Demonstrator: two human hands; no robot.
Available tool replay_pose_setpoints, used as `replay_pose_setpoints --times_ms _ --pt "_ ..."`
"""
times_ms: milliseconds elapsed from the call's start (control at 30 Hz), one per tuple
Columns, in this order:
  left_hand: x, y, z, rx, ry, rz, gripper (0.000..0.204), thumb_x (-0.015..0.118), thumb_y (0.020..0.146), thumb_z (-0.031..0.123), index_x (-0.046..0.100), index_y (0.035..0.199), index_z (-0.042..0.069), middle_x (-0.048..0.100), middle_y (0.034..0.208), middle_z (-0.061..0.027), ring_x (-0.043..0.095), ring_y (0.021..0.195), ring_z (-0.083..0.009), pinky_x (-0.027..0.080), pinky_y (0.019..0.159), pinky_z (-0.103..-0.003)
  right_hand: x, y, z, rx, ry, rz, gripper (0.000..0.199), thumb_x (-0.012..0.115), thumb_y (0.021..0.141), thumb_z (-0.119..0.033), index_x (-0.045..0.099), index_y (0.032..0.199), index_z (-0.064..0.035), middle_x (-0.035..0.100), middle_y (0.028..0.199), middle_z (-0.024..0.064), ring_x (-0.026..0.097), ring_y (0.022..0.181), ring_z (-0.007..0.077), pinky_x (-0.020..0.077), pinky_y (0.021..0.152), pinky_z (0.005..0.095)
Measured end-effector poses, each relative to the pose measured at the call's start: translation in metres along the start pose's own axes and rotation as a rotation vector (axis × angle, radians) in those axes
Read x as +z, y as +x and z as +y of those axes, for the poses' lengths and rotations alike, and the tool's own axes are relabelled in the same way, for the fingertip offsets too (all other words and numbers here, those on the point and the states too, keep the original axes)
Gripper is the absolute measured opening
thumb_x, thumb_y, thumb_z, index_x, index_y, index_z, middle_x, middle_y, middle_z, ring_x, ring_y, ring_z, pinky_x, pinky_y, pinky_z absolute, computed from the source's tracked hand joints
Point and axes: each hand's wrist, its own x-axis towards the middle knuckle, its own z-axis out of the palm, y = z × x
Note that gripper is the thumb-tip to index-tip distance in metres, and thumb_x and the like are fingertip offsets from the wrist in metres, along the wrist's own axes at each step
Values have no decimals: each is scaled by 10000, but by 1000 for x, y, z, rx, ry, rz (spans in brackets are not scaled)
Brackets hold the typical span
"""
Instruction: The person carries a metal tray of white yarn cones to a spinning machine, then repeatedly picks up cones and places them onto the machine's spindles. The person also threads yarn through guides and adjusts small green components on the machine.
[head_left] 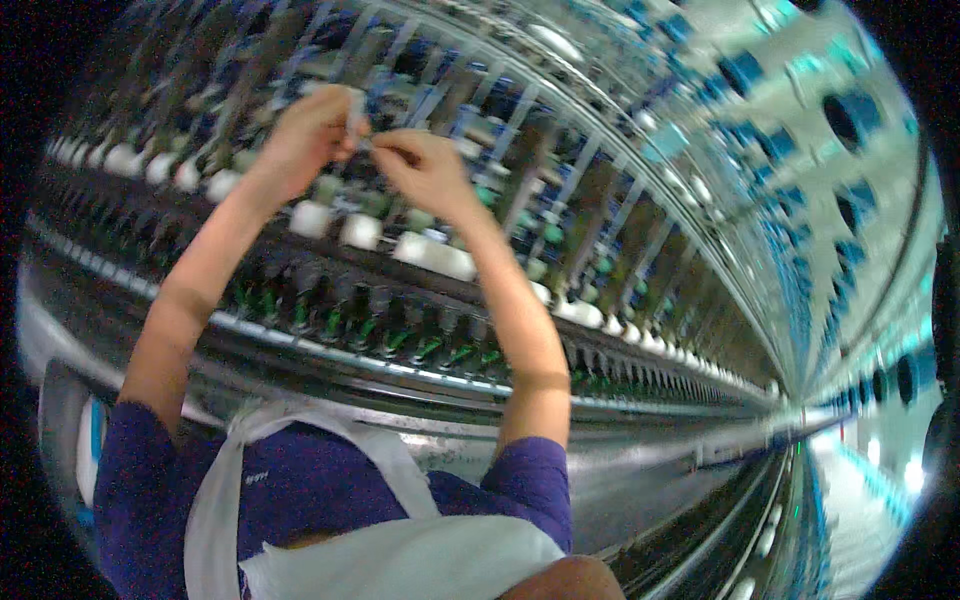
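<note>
Both my arms reach up to a long spinning machine. My left hand (pixel 308 135) and my right hand (pixel 422 170) meet at the machine's upper part, fingertips pinched together on a thin white strand (pixel 358 118) between them. The strand is blurred and small. Below the hands runs a row of white yarn bobbins (pixel 360 230), and under those a row of dark spindles with green bases (pixel 400 340).
The spinning machine (pixel 640 330) stretches away to the right along an aisle floor (pixel 850 490). A metal rail (pixel 300 340) runs along its front at chest height. I wear a purple shirt and a white apron (pixel 400 560).
</note>
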Motion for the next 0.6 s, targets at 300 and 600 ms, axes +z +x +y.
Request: replay_pose_setpoints --times_ms 300,600 --pt "-5 -26 -7 179 908 87 309 584 932 358 636 996 60 452 616 -3 369 602 -92 322 549 -295 -31 5 13 -102 -325 264 106 653 862 -92 660 922 -4 649 738 94 613 614 143 485 577 267" --pt "14 4 -27 265 791 90 433 536 967 398 593 806 0 505 671 -49 434 654 -146 372 596 -323 -12 19 0 87 82 49 137 637 900 -101 670 981 5 650 751 48 565 645 68 471 599 230"
